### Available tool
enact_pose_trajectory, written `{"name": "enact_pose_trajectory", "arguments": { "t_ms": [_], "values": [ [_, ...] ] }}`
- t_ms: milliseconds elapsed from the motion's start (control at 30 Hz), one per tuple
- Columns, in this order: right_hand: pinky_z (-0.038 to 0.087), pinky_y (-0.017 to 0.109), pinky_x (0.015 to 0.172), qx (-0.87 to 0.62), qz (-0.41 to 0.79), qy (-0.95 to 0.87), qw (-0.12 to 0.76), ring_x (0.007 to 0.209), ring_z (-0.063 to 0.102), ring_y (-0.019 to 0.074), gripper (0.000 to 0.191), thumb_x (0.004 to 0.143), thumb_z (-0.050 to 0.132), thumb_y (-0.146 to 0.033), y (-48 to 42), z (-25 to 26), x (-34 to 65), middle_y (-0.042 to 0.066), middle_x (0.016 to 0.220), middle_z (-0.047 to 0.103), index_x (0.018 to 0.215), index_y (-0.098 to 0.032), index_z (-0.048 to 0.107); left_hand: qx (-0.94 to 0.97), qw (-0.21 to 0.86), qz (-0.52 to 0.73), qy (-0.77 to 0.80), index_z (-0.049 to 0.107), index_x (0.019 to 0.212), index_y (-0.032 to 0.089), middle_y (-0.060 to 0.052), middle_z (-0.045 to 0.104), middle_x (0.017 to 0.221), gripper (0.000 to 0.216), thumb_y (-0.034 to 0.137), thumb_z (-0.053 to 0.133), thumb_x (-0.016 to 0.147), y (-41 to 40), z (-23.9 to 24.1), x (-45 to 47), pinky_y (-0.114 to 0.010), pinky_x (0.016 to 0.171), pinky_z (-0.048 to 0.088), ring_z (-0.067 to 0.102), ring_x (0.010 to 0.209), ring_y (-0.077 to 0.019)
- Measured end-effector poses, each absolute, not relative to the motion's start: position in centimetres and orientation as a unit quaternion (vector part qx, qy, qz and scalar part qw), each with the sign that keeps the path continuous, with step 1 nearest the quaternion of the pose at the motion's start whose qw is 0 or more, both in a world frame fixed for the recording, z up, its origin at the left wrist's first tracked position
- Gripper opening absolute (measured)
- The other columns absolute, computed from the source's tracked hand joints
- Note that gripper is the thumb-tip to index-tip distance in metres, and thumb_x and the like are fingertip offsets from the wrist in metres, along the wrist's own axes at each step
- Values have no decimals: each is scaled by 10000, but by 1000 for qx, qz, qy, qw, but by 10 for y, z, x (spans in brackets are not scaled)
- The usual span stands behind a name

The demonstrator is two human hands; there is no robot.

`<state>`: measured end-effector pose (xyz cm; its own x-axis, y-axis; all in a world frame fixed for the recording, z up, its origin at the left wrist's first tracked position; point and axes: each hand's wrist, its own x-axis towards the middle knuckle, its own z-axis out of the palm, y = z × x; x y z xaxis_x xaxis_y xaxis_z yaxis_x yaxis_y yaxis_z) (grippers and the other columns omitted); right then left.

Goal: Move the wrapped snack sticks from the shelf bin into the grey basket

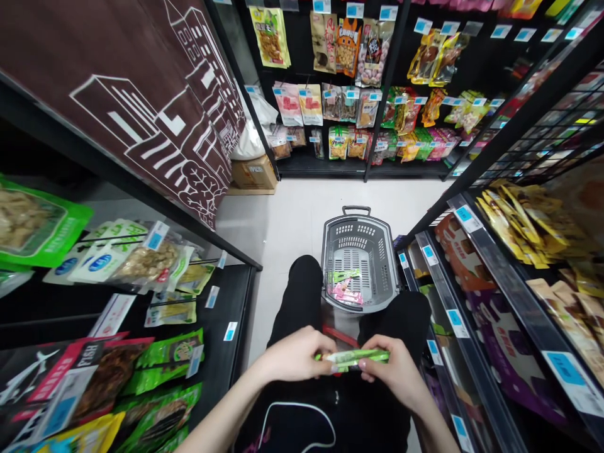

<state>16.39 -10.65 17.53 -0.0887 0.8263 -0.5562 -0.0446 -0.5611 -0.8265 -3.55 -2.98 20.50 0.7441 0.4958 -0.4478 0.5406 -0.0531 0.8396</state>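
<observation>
Above my lap, my left hand (pixel 319 354) and my right hand (pixel 384 360) pinch opposite ends of some slim green snack packets (pixel 349 358), held level between them. How many packets there are I cannot tell. Just beyond my knees a grey shopping basket (pixel 391 251) stands on the floor, its handle (pixel 356 208) at the far end. Inside it, at the near left, lie green packets (pixel 346 275) and pink packets (pixel 346 292) of a similar slim shape.
Shelves with hanging snack bags (pixel 165 258) run along my left, and tiered shelves with boxes and yellow packets (pixel 523 220) along my right. A rack of bagged snacks (pixel 372 56) closes the far end. A cardboard box (pixel 255 173) sits beside the brown printed panel (pixel 155 119).
</observation>
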Motion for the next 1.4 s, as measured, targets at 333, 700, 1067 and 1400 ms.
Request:
{"name": "enact_pose_trajectory", "arguments": {
  "t_ms": [333,700,1067,1400],
  "values": [
    [501,249,528,-542,685,-403,273,573,676,188,336,812,579,-411,-115,198,186,85,614,699,839,-90,675,488,814,-62,310,613,790,134,-18,642,645,192,311,630,717,-46,194,-18,-200,445,468,594,462,-118],
    [544,353,735,-503,728,-384,263,834,695,243,411,857,500,-466,-116,211,203,123,874,719,1051,-128,631,459,870,-41,174,586,1118,155,-97,666,1063,453,288,713,704,-40,171,-48,-260,777,512,658,906,-180],
    [479,233,499,-665,556,-349,358,481,622,152,359,700,677,-487,-107,175,213,58,538,686,734,-133,625,412,801,147,409,695,805,93,-39,713,642,274,176,785,560,-21,131,-48,-235,581,521,650,545,-140],
    [520,295,514,-653,560,-257,441,528,657,203,441,603,742,-513,-94,147,224,33,571,670,785,-130,624,340,815,238,406,609,1109,83,-144,699,986,549,284,758,620,-21,105,-41,-324,745,545,673,859,-221]
  ]
}}
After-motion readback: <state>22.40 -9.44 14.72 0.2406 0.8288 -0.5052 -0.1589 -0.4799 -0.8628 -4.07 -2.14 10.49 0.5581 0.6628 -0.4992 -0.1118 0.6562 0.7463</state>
